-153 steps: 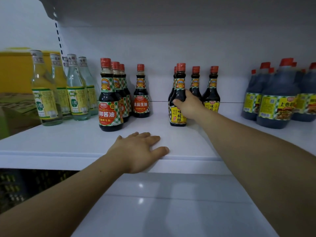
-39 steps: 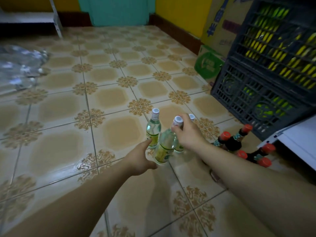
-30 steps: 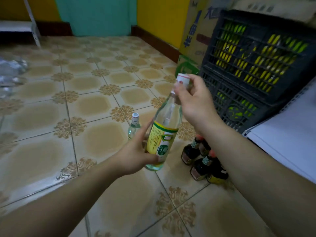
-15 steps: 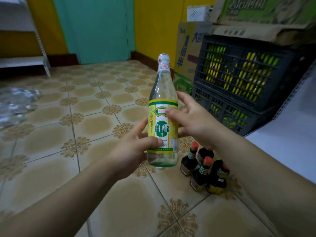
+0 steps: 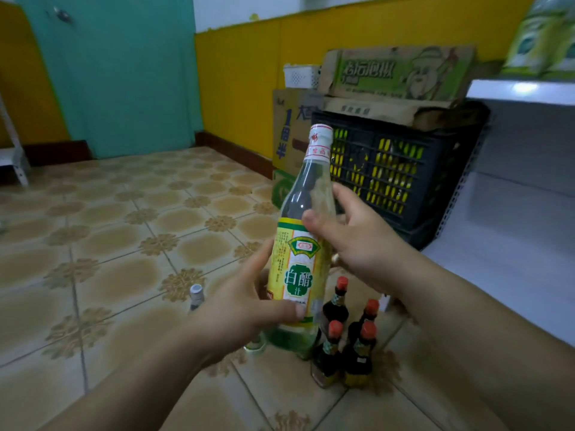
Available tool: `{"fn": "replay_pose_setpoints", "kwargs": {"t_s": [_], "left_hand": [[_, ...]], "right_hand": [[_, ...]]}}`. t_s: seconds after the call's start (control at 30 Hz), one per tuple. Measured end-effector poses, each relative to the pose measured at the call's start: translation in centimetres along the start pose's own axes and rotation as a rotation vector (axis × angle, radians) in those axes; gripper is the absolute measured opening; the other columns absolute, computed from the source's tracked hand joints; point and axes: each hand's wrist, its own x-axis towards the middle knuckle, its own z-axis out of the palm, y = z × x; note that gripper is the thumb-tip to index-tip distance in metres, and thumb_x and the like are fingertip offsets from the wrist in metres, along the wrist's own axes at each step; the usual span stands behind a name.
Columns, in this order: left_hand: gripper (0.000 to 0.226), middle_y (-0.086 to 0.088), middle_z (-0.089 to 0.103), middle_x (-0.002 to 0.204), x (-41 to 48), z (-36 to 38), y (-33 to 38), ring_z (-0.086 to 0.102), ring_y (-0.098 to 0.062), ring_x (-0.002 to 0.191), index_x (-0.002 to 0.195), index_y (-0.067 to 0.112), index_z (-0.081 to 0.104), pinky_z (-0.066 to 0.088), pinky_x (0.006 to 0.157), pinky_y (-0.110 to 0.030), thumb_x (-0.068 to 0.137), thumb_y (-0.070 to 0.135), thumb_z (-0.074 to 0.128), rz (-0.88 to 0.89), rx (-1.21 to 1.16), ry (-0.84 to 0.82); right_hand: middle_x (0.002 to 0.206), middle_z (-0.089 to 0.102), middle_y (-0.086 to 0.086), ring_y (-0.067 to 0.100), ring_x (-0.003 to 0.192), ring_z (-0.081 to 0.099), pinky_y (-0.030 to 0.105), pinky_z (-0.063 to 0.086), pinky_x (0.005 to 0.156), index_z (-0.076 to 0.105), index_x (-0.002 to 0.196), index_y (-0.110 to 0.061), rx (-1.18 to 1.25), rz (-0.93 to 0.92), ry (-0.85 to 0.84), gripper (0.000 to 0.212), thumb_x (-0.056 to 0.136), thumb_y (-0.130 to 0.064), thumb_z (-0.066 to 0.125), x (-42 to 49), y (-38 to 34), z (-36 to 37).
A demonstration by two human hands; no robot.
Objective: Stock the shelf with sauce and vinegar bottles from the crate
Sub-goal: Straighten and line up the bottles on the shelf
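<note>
above tiles (image 5: 124, 244), left hand (image 5: 245, 309) and right hand (image 5: 357, 244) hold vinegar bottle (image 5: 298, 269).

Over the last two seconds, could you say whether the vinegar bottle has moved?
Yes: the bottle rose from floor to crate height, held by left hand and right hand.

The clear, smooth glass vinegar bottle (image 5: 306, 194) is gleaming, its yellow-and-green paper label (image 5: 295, 265) showing a soft sheen. The beige patterned floor tiles (image 5: 124, 244) are shining glazed, while the black lattice plastic crate (image 5: 398, 169) and crumpled green-printed cardboard box (image 5: 398, 73) are looking matt.
</note>
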Motion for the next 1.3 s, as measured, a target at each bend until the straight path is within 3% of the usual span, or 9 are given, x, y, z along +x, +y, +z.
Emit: {"fn": "replay_pose_setpoints", "kwargs": {"t_s": [0.1,0.27,0.4,0.63,0.77,0.93,1.0,1.13,1.3], "left_hand": [[0.094,-0.004,0.067,0.115,3.4,2.1,2.0,0.067,-0.028,0.098,0.133,0.045,0.041,0.056,0.081,-0.037,0.057,0.002,0.077,0.05,0.043,0.044],[0.095,-0.003,0.066,0.111,9.6,6.9,6.1,0.067,-0.029,0.097,0.128,0.049,0.047,0.057,0.079,-0.039,0.053,0.005,0.085,0.156,0.057,-0.009],[0.09,-0.004,0.065,0.111,14.6,11.9,8.9,0.068,-0.028,0.095,0.125,0.052,0.046,0.057,0.078,-0.043,0.058,0.002,0.08,0.223,0.092,-0.093],[0.075,-0.002,0.063,0.115,21.8,21.0,13.6,0.068,-0.023,0.093,0.12,0.042,0.041,0.057,0.078,-0.039,0.072,-0.006,0.074,0.328,0.168,-0.272],[0.074,0.004,0.066,0.104,25.1,25.3,16.2,0.069,-0.019,0.089,0.112,0.053,0.039,0.057,0.071,-0.028,0.076,-0.004,0.071,0.392,0.183,-0.309],[0.085,-0.003,0.058,0.123,30.0,27.9,18.4,0.065,-0.019,0.102,0.145,0.035,0.024,0.054,0.088,-0.038,0.08,0.007,0.072,0.389,0.281,-0.349],[0.089,-0.003,0.052,0.134,32.7,27.8,18.9,0.053,-0.016,0.119,0.148,0.034,0.017,0.045,0.099,-0.041,0.081,0.017,0.072,0.378,0.395,-0.359],[0.078,-0.002,0.031,0.152,38.5,26.6,18.7,0.028,-0.017,0.138,0.149,0.03,0.017,0.028,0.101,-0.029,0.086,0.049,0.059,0.349,0.844,-0.223],[0.067,0.0,0.007,0.159,44.6,25.4,17.1,-0.004,-0.022,0.146,0.149,0.03,0.016,0.0,0.114,-0.052,0.092,0.064,0.024,0.356,1.426,-0.113]], "right_hand": [[0.104,0.072,-0.005,0.007,0.087,0.07,0.017,0.052,0.062,0.043,0.134,-0.035,-0.069,-0.038,0.057,0.073,0.067,-0.054,0.065,0.0,-2.0,-3.4],[0.127,0.062,-0.004,0.013,0.107,0.065,0.043,0.054,0.091,0.022,0.146,-0.041,-0.163,-0.099,0.218,0.097,0.064,-0.068,0.066,0.2,-4.9,-10.4],[0.127,0.062,-0.008,0.017,0.098,0.069,0.049,0.057,0.081,0.004,0.14,-0.061,-0.27,-0.046,0.242,0.104,0.064,-0.055,0.075,-0.9,-7.5,-16.7],[0.119,0.066,-0.009,0.018,0.094,0.07,0.05,0.059,0.075,0.013,0.141,-0.057,-0.301,-0.12,0.474,0.095,0.08,-0.023,0.077,-3.5,-11.9,-27.0],[0.116,0.066,-0.009,0.018,0.09,0.072,0.048,0.06,0.071,0.018,0.142,-0.054,-0.324,-0.152,0.564,0.093,0.08,-0.016,0.076,-3.9,-14.4,-31.5],[0.115,0.066,-0.008,0.014,0.085,0.072,0.032,0.058,0.056,0.02,0.143,-0.049,-0.343,-0.125,0.673,0.088,0.082,-0.015,0.074,-2.1,-16.1,-36.1],[0.116,0.066,-0.009,0.013,0.085,0.071,0.029,0.057,0.053,0.017,0.144,-0.048,-0.353,-0.114,0.715,0.09,0.082,-0.015,0.074,-0.8,-16.8,-37.9],[0.127,0.06,-0.008,0.017,0.095,0.067,0.047,0.059,0.075,0.01,0.148,-0.047,-0.417,-0.08,0.801,0.097,0.081,-0.017,0.075,2.6,-17.7,-41.1],[0.123,0.057,-0.011,0.018,0.099,0.063,0.044,0.057,0.08,0.008,0.148,-0.049,-0.487,-0.004,0.833,0.101,0.081,-0.015,0.075,6.5,-16.5,-43.9]]}}
